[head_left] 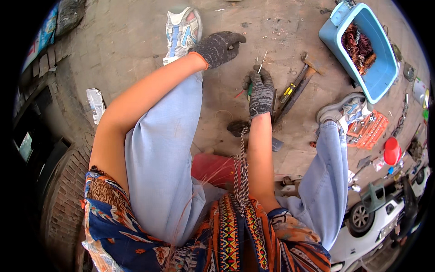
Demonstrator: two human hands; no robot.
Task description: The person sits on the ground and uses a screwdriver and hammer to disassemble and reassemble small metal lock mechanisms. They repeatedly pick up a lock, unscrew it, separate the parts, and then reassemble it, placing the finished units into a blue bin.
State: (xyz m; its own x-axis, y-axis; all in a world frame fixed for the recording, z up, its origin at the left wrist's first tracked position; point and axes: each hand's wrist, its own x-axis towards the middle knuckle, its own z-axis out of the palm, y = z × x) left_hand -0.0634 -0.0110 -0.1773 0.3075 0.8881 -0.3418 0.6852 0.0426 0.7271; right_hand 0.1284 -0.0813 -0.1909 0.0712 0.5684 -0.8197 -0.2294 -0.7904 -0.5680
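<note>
Grey-black knit on both hands. With the right hand (261,88), pinches a slim pale rod (262,65) in bunched fingertips, thin tip pointing away from the body, over the bare ground (272,27). Shows a green piece (249,89) beside the thumb, mostly covered; cannot tell its kind. With the left hand (219,49), reaches across just beside the left shoe (182,38), forefinger stretched out, other fingers loosely bent; cannot see into the palm. Just right of the right hand: a hammer (292,97) lying flat, head at the far end, with a yellow-and-black tool (288,90) alongside its handle. Farther right: a light-blue bin (340,53) with brownish-red coils (358,47) inside. Past the right shoe (352,109): an orange tool case (372,130), then a red bowl (392,151). Toward the lower right rim: a white car (371,233).
</note>
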